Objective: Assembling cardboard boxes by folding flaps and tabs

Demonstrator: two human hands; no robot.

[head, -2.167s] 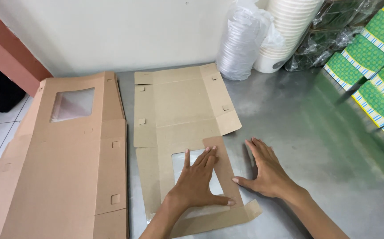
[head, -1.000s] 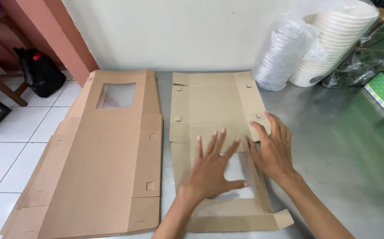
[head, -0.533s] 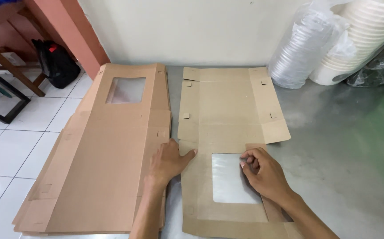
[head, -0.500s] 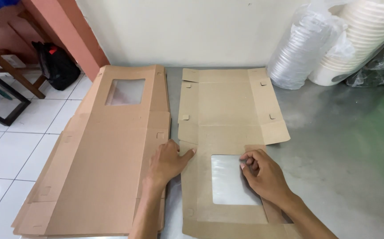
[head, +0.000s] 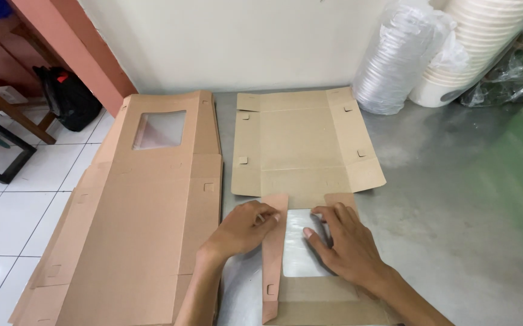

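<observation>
Head view: flat windowed carton blank (head: 304, 181) lies centre-frame on the steel bench (head: 454, 199). Left hand (head: 243, 229) pinches and folds up its left side flap (head: 273, 253); right hand (head: 343, 244) presses flat, fingers spread (grips nothing). Next, likely: crease it square.

The box blank (head: 301, 151) is flat brown cardboard with cut slots and creased panels, lying unfolded on the worktop (head: 454, 199) just right of a stack of the same blanks. Its far half lies open and flat. Its near half has a clear window (head: 297, 247), and the left side flap (head: 272, 253) is folded inward along the window's edge.
</observation>
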